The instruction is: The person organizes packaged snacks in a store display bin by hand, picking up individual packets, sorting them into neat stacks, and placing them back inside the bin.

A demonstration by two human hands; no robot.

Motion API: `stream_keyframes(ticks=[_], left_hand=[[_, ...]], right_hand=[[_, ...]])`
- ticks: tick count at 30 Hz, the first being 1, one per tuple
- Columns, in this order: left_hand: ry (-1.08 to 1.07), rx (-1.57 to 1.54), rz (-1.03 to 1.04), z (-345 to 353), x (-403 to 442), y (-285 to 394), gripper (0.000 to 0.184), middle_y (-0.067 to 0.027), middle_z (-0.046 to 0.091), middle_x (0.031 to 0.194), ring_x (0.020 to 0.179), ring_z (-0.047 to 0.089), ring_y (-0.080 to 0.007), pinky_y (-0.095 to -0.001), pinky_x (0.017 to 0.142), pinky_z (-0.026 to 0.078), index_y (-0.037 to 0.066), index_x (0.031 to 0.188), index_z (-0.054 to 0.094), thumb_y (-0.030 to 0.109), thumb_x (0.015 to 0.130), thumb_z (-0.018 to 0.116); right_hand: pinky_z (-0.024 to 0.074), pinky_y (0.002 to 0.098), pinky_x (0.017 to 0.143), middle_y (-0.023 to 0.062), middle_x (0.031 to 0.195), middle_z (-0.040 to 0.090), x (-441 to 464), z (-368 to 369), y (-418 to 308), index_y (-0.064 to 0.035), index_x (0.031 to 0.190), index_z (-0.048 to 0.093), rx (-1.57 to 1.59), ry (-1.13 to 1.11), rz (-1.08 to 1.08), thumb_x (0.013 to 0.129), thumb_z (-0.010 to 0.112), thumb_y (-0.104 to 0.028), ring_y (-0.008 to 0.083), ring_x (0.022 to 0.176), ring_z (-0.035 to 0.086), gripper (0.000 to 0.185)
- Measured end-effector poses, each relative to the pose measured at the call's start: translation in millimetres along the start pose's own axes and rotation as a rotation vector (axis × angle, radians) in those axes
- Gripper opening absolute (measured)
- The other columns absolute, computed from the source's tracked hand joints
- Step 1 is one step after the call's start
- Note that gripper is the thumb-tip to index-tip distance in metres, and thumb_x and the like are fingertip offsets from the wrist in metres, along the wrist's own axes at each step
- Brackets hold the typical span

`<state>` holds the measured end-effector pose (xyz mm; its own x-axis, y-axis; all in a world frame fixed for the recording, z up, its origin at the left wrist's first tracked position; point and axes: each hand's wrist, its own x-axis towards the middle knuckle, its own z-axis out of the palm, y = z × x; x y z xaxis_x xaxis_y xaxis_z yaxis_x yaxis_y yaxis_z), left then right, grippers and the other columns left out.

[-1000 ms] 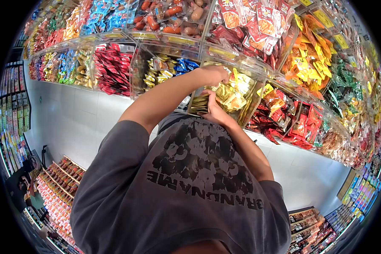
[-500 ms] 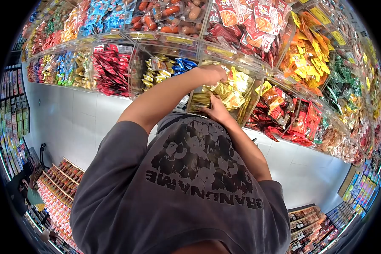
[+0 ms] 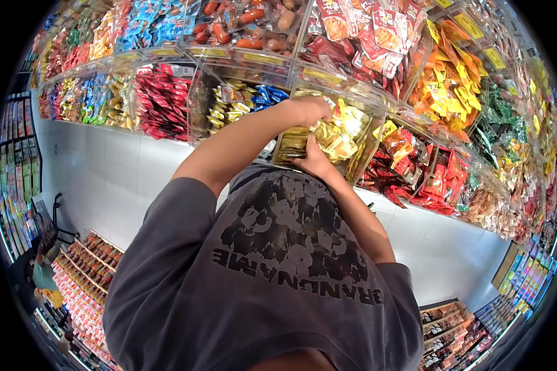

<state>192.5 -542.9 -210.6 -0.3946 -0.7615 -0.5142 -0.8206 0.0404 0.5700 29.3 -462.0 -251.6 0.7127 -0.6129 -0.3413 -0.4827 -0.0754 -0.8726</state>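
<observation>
Gold packets [image 3: 337,137] fill a clear bin [image 3: 377,133] in front of my body. At the bin's far side my left hand [image 3: 312,110] is bent down among them, fingers curled together and tips hidden; what they hold cannot be made out. Nearer to me, my right hand [image 3: 315,162] touches the packets, its thumb spread away from the index finger. Left of that hand, a row of gold packets [image 3: 292,145] stands on edge, packed close together.
Left of the bin are yellow and blue packets [image 3: 232,105] and red packets [image 3: 162,102]. Red bags [image 3: 442,179] lie to the right. Sausages [image 3: 250,21] and orange bags [image 3: 449,86] fill bins farther back. Part of a person [image 3: 43,275] shows at lower left.
My right hand has shifted slightly and its thumb and finger have spread apart, showing more of the upright packet row. My left hand stays nearly in place. The person at lower left has moved.
</observation>
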Motion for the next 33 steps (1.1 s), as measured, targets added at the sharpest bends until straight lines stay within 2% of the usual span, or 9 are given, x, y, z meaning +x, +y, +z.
stream_keyframes(ticks=[2, 5, 7, 15, 21, 24, 28, 30, 33], left_hand=[[0.023, 0.068, 0.058, 1.1, -1.5, -2.8, 0.036, -0.0128, 0.066, 0.125, 0.117, 0.062, -0.031, -0.0424, 0.097, 0.05, 0.013, 0.123, 0.069, 0.007, 0.087, 0.069], [0.086, 0.146, 0.136, 5.0, 2.3, -8.3, 0.032, -0.0109, 0.069, 0.121, 0.108, 0.068, -0.0289, -0.0421, 0.091, 0.052, 0.014, 0.119, 0.07, 0.01, 0.087, 0.068], [0.039, 0.015, 0.063, 2.8, 3.5, -5.8, 0.035, -0.0116, 0.069, 0.121, 0.111, 0.066, -0.0306, -0.0421, 0.092, 0.052, 0.014, 0.119, 0.07, 0.007, 0.085, 0.07], [0.003, 0.148, 0.123, -1.7, -1.9, -0.2, 0.038, -0.0164, 0.064, 0.125, 0.118, 0.06, -0.0344, -0.0429, 0.099, 0.048, 0.013, 0.122, 0.067, 0.01, 0.085, 0.075], [-0.026, 0.167, 0.105, 2.6, -4.9, 3.5, 0.038, -0.0177, 0.063, 0.124, 0.121, 0.058, -0.035, -0.0433, 0.099, 0.048, 0.01, 0.121, 0.064, 0.009, 0.084, 0.073], [-0.023, 0.193, 0.123, 4.8, -7.6, 5.1, 0.03, -0.0181, 0.063, 0.122, 0.118, 0.058, -0.0357, -0.0446, 0.098, 0.048, 0.006, 0.114, 0.063, 0.006, 0.084, 0.067], [0.067, 0.072, 0.114, 16.4, -14.4, 6.0, 0.034, -0.0216, 0.066, 0.117, 0.115, 0.06, -0.0399, -0.0471, 0.098, 0.048, 0.006, 0.12, 0.062, 0.005, 0.086, 0.065], [0.11, 0.007, 0.063, 18.9, -27.4, 15.4, 0.035, -0.0221, 0.066, 0.118, 0.115, 0.06, -0.0402, -0.0475, 0.098, 0.048, 0.005, 0.122, 0.062, 0.006, 0.087, 0.064], [0.21, -0.063, 0.003, 27.2, -39.7, 20.9, 0.034, -0.0234, 0.065, 0.12, 0.113, 0.062, -0.0404, -0.0472, 0.098, 0.048, 0.003, 0.124, 0.06, 0.007, 0.09, 0.062]], right_hand=[[0.0493, 0.0446, 0.098, 0.0292, 0.116, 0.064, 0.6, -0.6, -2.1, 0.0068, 0.132, 0.04, -0.184, 0.046, 0.133, 0.078, 0.077, -0.013, 0.0435, 0.113, 0.062, 0.068], [0.0499, 0.047, 0.095, 0.0321, 0.109, 0.065, -0.6, -10.3, -23.1, 0.0074, 0.126, 0.046, -0.41, -0.012, 0.29, 0.081, 0.075, -0.019, 0.0461, 0.108, 0.063, 0.06], [0.0497, 0.0479, 0.093, 0.0336, 0.106, 0.066, -3.1, -11.1, -30.2, 0.0084, 0.121, 0.051, -0.392, 0.015, 0.31, 0.084, 0.073, -0.023, 0.0469, 0.106, 0.063, 0.053], [0.0502, 0.0509, 0.089, 0.0336, 0.101, 0.067, 0.0, -9.1, -28.2, 0.0089, 0.113, 0.055, -0.496, -0.015, 0.29, 0.09, 0.068, -0.028, 0.0462, 0.1, 0.065, 0.045], [0.0528, 0.0489, 0.086, 0.0287, 0.097, 0.069, -27.4, -44.1, -50.7, 0.0046, 0.103, 0.064, -0.475, 0.024, 0.197, 0.086, 0.074, -0.028, 0.0427, 0.096, 0.068, 0.038], [0.0534, 0.0416, 0.08, 0.0216, 0.09, 0.072, -45.5, -67.3, -63.5, 0.0011, 0.098, 0.069, -0.435, 0.166, 0.332, 0.087, 0.074, -0.024, 0.037, 0.091, 0.07, 0.028], [0.0552, 0.0411, 0.081, 0.0209, 0.104, 0.072, -56.3, -74.1, -47.5, 0.0017, 0.114, 0.064, -0.391, 0.378, 0.304, 0.085, 0.076, -0.015, 0.0327, 0.088, 0.072, 0.035], [0.0523, 0.0475, 0.085, 0.0265, 0.113, 0.064, -55.2, -72.1, -43.2, 0.0015, 0.123, 0.058, -0.247, 0.488, 0.274, 0.083, 0.077, -0.01, 0.0418, 0.097, 0.067, 0.045], [0.0521, 0.0482, 0.084, 0.0263, 0.117, 0.06, -52.9, -68.7, -43.5, 0.0021, 0.123, 0.057, -0.255, 0.614, 0.259, 0.083, 0.077, -0.007, 0.0417, 0.096, 0.066, 0.046]])
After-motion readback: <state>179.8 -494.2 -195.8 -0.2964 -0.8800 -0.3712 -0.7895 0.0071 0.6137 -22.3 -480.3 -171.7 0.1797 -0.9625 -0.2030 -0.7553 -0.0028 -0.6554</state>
